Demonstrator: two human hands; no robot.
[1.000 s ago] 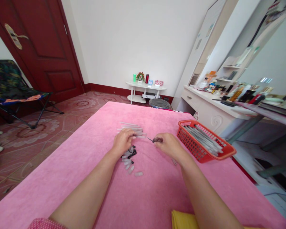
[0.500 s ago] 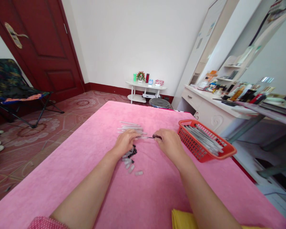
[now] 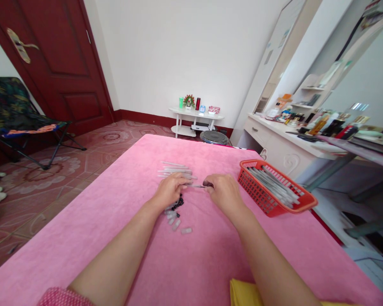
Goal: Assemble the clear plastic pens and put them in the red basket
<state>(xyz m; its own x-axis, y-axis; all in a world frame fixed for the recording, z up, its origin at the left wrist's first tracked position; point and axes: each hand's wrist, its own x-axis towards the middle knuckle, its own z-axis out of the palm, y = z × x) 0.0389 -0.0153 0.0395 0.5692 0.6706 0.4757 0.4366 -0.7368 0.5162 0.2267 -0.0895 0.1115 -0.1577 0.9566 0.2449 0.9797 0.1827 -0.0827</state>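
My left hand (image 3: pixel 171 189) is closed in a pinch on a slim, translucent pen barrel (image 3: pixel 194 185) lying level above the cloth. At the barrel's right end, my right hand (image 3: pixel 224 190) grips a thin dark pen refill (image 3: pixel 204 186); its fingers cover most of it. The refill's tip meets the barrel, and how deep it sits inside I cannot tell. Just beyond my left hand lies a row of pale grey pen barrels (image 3: pixel 174 168). Near its wrist are small black pieces (image 3: pixel 179 201) and several short clear caps (image 3: pixel 186 230), partly hidden by the hand.
An orange-red plastic basket (image 3: pixel 253 191) holding many grey pen barrels (image 3: pixel 274 186) stands at the right on the pink cloth (image 3: pixel 185 267). A yellow cloth (image 3: pixel 244 293) lies at the near edge. A dressing table (image 3: pixel 281 140) with bottles stands beyond the right edge.
My hands have come slightly closer together. Less of the dark refill shows between the barrel and my right fingers. The loose pieces and the basket have stayed put.
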